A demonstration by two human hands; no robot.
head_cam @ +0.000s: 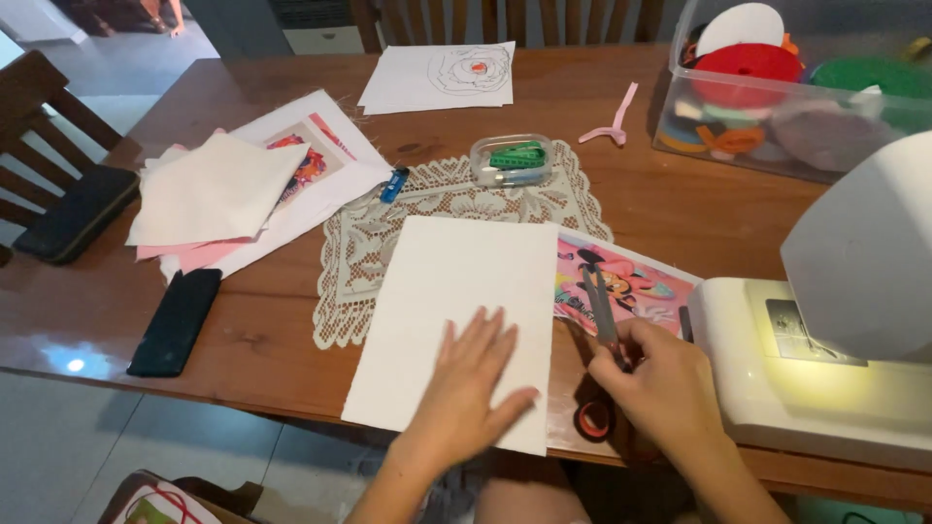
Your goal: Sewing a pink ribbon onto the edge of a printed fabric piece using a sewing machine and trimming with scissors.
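Head view: white fabric (456, 291) under left hand (471, 383).

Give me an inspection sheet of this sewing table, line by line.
Surface: brown wooden table with a lace mat in the middle.
Job's things: white fabric sheet lying flat; scissors beside its right edge, over a pink cartoon print.
Clutter: fabric pile, drawing on paper, measuring tape case, two dark phones, clear bin of felt, pink strip.
Hands: left hand pressed flat on the sheet; right hand, fingers closed on the scissors.
Cables: nothing seen.
Surroundings: white sewing machine at right, wooden chairs, tiled floor.
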